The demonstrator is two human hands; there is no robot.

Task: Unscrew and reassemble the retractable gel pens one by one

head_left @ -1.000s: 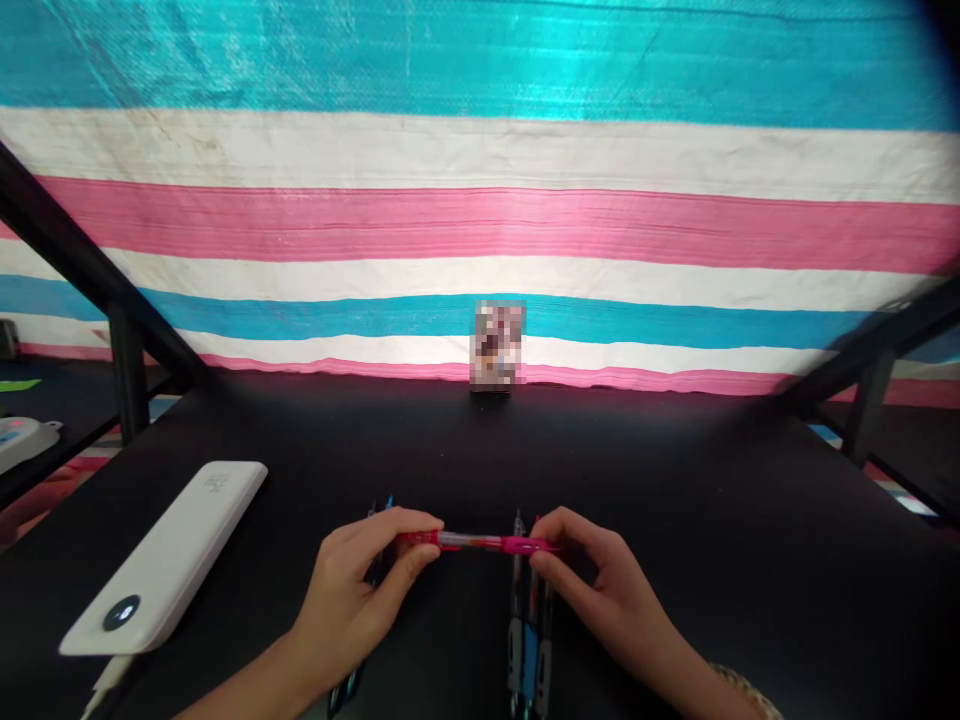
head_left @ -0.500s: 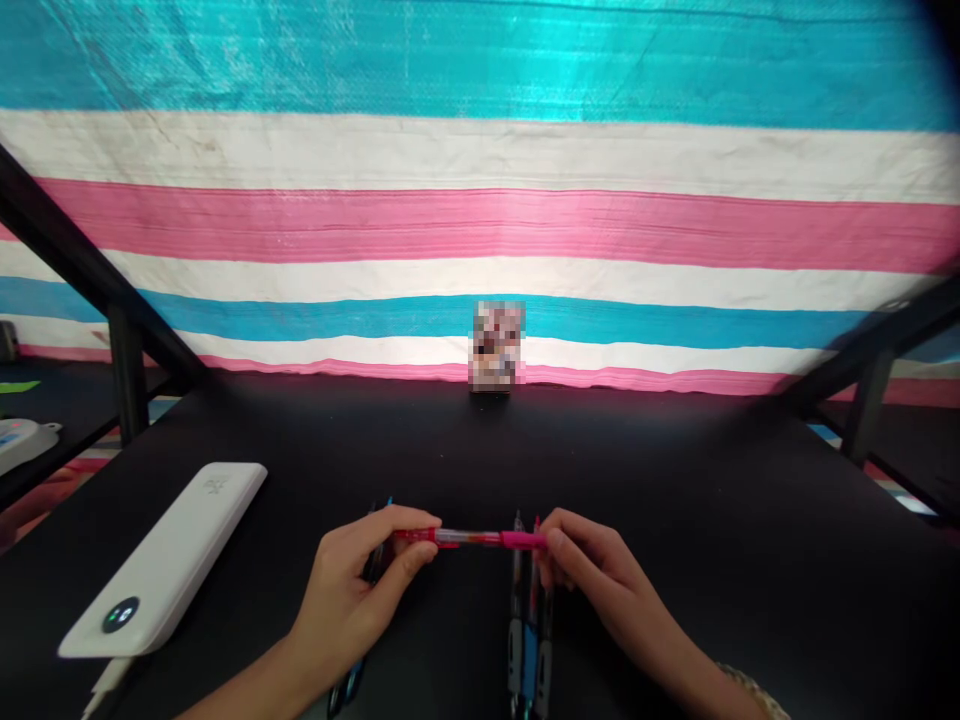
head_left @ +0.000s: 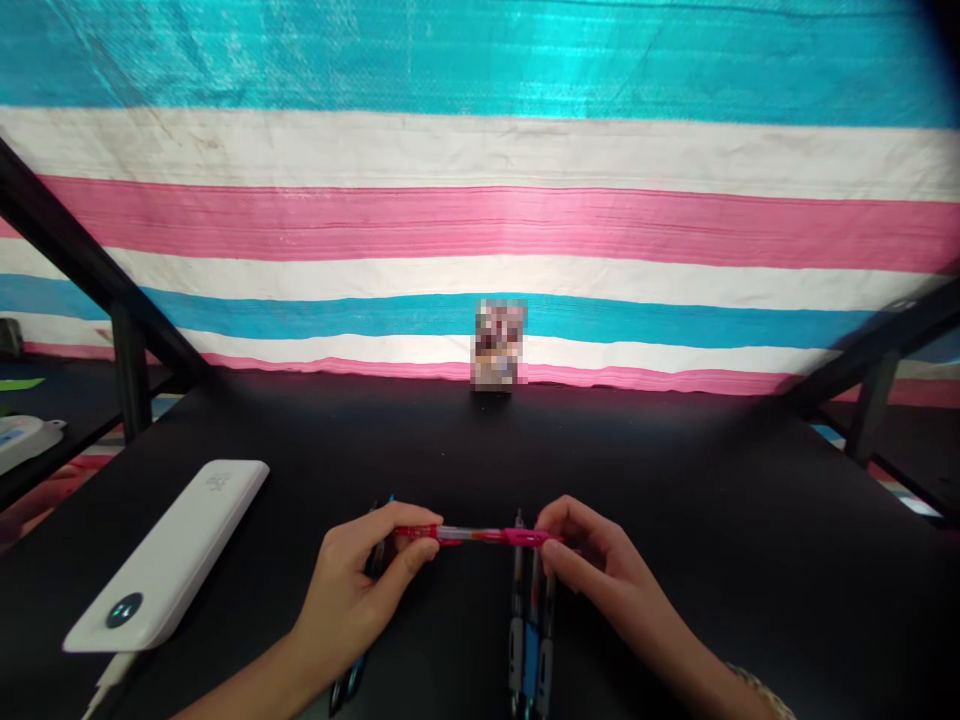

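A pink pen (head_left: pixel 480 535) with a clear barrel lies level between my two hands, above the black table. My left hand (head_left: pixel 360 580) pinches its left end between thumb and fingers. At its pink grip end, my right hand (head_left: pixel 596 555) closes thumb and fingertips on it. Below the right part of the pen, several pens (head_left: pixel 531 650) with grey and blue grips lie side by side on the table, pointing away from me. More dark and blue pens (head_left: pixel 352 675) lie beneath my left hand, partly hidden by it.
A white power bank (head_left: pixel 180 550) with a lit round display and a plugged cable (head_left: pixel 112 680) rests at left. A small blurred card or box (head_left: pixel 496 345) stands at the table's (head_left: pixel 675 470) back edge before a striped tarp (head_left: pixel 480 220). Black frame bars (head_left: pixel 131 370) flank both sides.
My right hand's fingers have shifted slightly on the pink pen's grip end, spreading a little. My left hand keeps its hold and the pen stays almost in place.
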